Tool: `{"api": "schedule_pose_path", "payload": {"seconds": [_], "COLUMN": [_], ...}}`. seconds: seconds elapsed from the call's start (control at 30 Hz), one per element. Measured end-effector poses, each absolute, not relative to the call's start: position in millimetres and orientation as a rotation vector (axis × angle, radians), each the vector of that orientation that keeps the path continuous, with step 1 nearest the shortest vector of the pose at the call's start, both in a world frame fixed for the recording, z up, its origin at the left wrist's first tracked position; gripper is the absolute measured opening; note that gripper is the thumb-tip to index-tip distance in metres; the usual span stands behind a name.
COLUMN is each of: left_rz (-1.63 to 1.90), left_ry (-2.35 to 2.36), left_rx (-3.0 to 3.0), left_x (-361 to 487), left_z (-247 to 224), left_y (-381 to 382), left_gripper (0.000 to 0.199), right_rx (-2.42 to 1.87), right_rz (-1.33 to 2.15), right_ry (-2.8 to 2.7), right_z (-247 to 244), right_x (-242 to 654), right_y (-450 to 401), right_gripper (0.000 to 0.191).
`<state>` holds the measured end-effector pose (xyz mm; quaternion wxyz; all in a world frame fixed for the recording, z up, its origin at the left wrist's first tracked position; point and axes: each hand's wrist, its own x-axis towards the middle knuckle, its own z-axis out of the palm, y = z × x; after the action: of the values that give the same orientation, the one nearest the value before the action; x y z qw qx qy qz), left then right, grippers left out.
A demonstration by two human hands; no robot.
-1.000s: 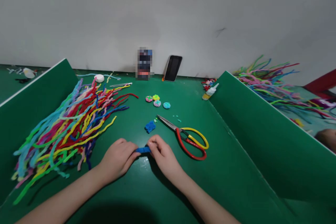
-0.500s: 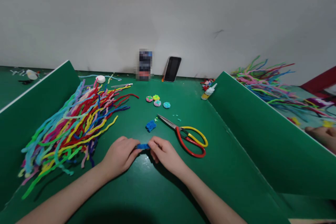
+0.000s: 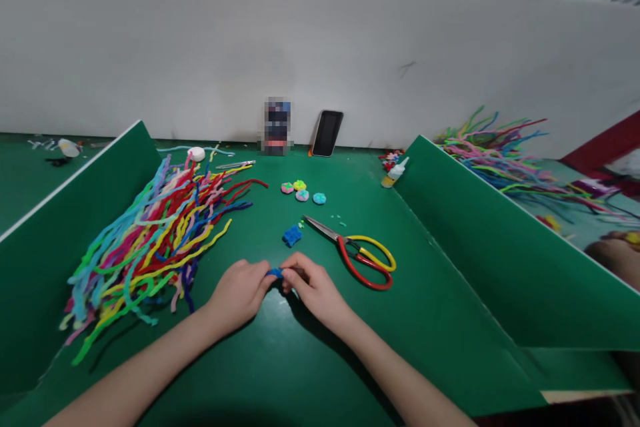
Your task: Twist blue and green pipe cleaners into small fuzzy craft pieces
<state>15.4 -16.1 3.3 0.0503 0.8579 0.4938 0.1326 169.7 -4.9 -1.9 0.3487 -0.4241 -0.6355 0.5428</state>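
A short piece of blue pipe cleaner [image 3: 275, 273] is pinched between my two hands, over the near middle of the table. My left hand [image 3: 243, 290] grips its left end; my right hand [image 3: 313, 285] has thumb and fingers closed on its right end. Most of the piece is hidden by the fingertips. Just beyond them lies a small folded blue pipe cleaner bundle [image 3: 292, 235]. Scissors [image 3: 345, 243] with one yellow and one red handle rest to the right, blades pointing away and left. Several small coloured flower-like discs [image 3: 302, 195] sit farther back.
A heap of coloured pipe cleaners [image 3: 150, 233] spreads at left. Green dividers [image 3: 480, 247] stand on both sides. Against the back wall [image 3: 200, 47] leans a phone [image 3: 327, 133]; a glue bottle [image 3: 395, 173] stands at back right. Another person's hand [image 3: 613, 255] shows beyond the right divider.
My fingers have drawn closer together, so less of the blue pipe cleaner piece shows between them. My right hand has turned slightly. The whole view has shifted a little.
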Motion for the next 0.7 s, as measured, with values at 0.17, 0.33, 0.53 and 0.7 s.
{"api": "schedule_pose_path", "payload": {"seconds": [0.17, 0.33, 0.53, 0.7], "left_rz": [0.552, 0.553, 0.492, 0.586], "left_ry": [1.467, 1.344, 1.471, 1.451], "left_rx": [2.502, 2.643, 2.502, 2.446], "left_x": [11.7, 11.4, 12.0, 11.3], "left_z": [3.3, 2.1, 0.2, 1.2], "left_y": [-14.0, -15.3, -13.8, -12.5], "left_gripper": [0.023, 0.033, 0.032, 0.026], "right_rx": [-1.138, -1.143, -1.114, -1.141], "right_rz": [1.528, 1.511, 1.409, 1.544], "right_ry": [-1.563, -1.662, -1.639, -1.600], "right_z": [-1.4, 0.5, 1.1, 3.0], "right_x": [169.6, 172.2, 171.3, 172.8], "right_y": [-1.3, -2.8, -4.5, -1.1], "right_gripper": [0.014, 0.015, 0.009, 0.013]}}
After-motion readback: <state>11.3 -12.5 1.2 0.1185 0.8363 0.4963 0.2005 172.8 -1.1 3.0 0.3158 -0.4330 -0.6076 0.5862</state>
